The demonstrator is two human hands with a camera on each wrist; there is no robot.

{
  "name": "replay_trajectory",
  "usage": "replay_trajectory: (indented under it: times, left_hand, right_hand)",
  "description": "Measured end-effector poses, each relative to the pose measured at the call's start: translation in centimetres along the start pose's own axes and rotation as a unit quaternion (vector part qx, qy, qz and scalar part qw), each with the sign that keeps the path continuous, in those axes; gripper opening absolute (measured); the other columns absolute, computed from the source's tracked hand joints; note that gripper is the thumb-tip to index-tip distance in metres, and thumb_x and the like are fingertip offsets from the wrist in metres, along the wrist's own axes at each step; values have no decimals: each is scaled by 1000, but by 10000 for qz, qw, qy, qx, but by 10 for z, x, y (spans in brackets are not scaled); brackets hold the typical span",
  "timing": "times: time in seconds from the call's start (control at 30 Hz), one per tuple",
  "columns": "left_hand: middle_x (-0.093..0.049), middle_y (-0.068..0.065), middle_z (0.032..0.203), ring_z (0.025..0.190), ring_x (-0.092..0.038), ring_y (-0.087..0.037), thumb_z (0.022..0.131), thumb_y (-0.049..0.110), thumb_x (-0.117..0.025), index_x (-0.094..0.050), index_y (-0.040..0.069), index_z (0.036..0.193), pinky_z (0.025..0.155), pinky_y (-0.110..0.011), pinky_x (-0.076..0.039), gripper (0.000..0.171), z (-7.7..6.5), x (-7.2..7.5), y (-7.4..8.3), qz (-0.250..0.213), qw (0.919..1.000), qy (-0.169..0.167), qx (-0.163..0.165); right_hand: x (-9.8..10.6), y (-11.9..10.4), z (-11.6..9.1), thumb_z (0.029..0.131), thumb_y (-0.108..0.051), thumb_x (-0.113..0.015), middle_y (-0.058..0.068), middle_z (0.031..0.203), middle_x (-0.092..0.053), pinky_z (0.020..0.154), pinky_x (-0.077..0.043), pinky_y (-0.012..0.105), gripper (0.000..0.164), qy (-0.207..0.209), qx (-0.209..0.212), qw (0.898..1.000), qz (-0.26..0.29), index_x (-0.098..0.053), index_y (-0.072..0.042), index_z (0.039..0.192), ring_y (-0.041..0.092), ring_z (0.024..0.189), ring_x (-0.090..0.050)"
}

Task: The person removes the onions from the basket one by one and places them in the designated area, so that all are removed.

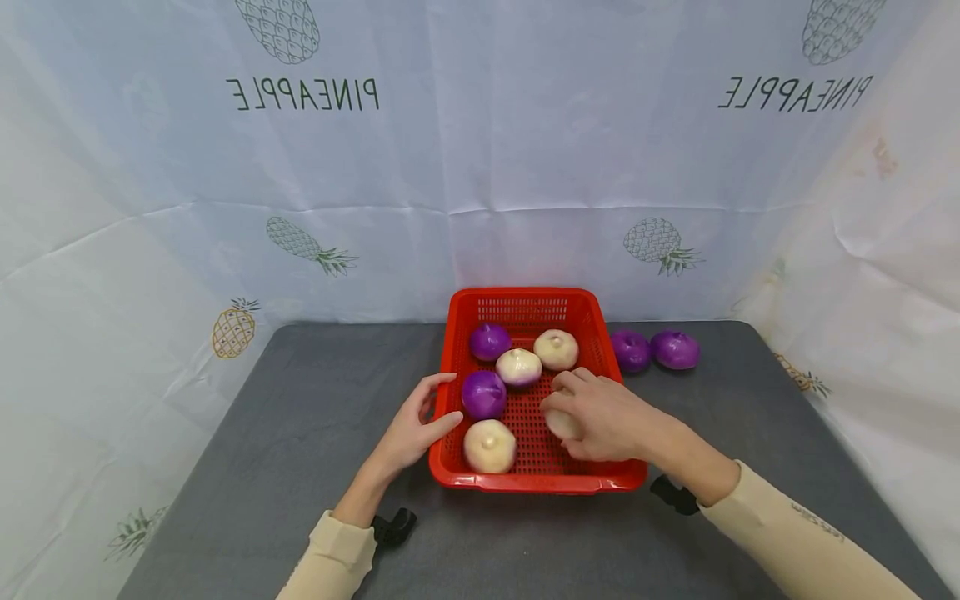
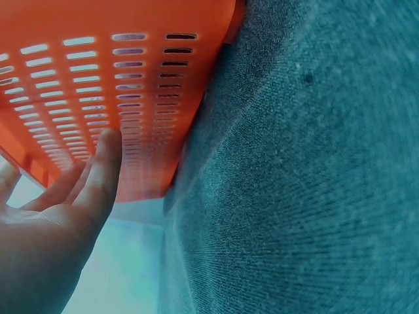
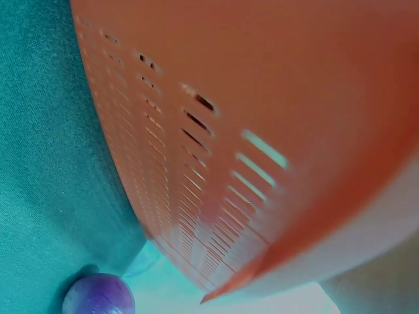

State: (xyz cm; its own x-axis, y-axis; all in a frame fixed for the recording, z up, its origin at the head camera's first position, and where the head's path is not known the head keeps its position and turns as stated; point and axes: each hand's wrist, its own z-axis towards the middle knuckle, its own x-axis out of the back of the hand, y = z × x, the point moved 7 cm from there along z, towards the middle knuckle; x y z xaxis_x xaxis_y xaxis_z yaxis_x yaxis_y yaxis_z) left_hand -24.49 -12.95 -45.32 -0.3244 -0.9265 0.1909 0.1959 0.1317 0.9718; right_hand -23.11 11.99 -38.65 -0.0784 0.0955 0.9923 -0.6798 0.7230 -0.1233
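Note:
A red plastic basket [image 1: 536, 483] with slotted walls sits on the table. In it lie several turnips, some cream side up, like the front-left turnip [image 1: 490, 447], others purple side up, like the purple turnip [image 1: 483, 395]. My right hand [image 1: 611, 417] reaches over the basket's right side and grips a cream-topped turnip [image 1: 561, 423], partly covered by the fingers. At the left rim is my left hand [image 1: 411, 425], thumb and fingers spread and loosely bent; the left wrist view shows its fingers [image 2: 105, 170] close to the slotted outer wall. The right wrist view hides my right hand behind the basket wall.
Two purple turnips [image 1: 654, 351] lie on the dark grey table [image 1: 330, 400] just right of the basket. A white curtain [image 1: 525, 167] printed with pineapples hangs behind the table and at both sides.

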Motion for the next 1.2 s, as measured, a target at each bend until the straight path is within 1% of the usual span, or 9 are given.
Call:
replay_trajectory:
  times: [0.23,0.43,0.57,0.77,0.97,1.13,1.2]
  left_hand:
    - [-48,-23,142,121,-54,-42,95,16,-69,-38,5,151,85,-43,-60,64,0,0,0,-26,10000,4,-25]
    - [-47,-23,143,121,-54,-43,96,16,-69,-38,5,150,85,-42,-60,64,1,0,0,-54,10000,-4,-47]
    - [-47,-23,143,121,-54,-42,96,16,-69,-39,6,150,85,-41,-60,63,1,0,0,-65,10000,15,-16]
    - [-48,-22,143,121,-55,-42,96,17,-68,-39,6,150,84,-40,-60,62,0,1,0,-82,10000,26,-8]
    - [-48,-23,143,122,-54,-43,96,17,-69,-40,7,150,85,-39,-60,62,0,1,1,-66,10000,19,-31]
    - [-47,-23,143,122,-54,-43,96,17,-68,-39,6,150,85,-39,-60,63,-1,0,1,-96,9999,-4,-40]
    - [-47,-23,143,122,-54,-44,96,17,-68,-38,6,150,85,-39,-60,63,-1,-1,0,-125,9999,-3,-30]
  right_hand:
    - [10,0,-2,74,-29,-86,4,125,-58,85,-54,42,50,264,122,9996,-51,-71,-21,121,25,113,-52]
    - [19,1,-5,74,-29,-85,3,126,-57,82,-54,39,47,412,171,9989,-111,-70,-23,119,24,108,-52]
    - [26,1,-7,75,-29,-84,4,128,-58,82,-54,40,47,547,170,9982,-192,-70,-24,119,23,107,-53]
    - [38,3,-12,74,-28,-84,4,124,-60,84,-54,42,46,831,148,9962,-206,-71,-24,118,24,109,-54]
    - [50,8,-19,74,-26,-84,5,122,-61,86,-53,46,45,1109,28,9937,-126,-72,-23,117,25,111,-53]
    - [57,18,-25,74,-25,-84,6,122,-61,87,-55,48,48,1101,-225,9936,-89,-73,-20,120,26,112,-53]
    - [59,23,-27,74,-23,-84,7,123,-61,85,-57,48,48,1094,-328,9934,-42,-73,-18,120,28,114,-53]
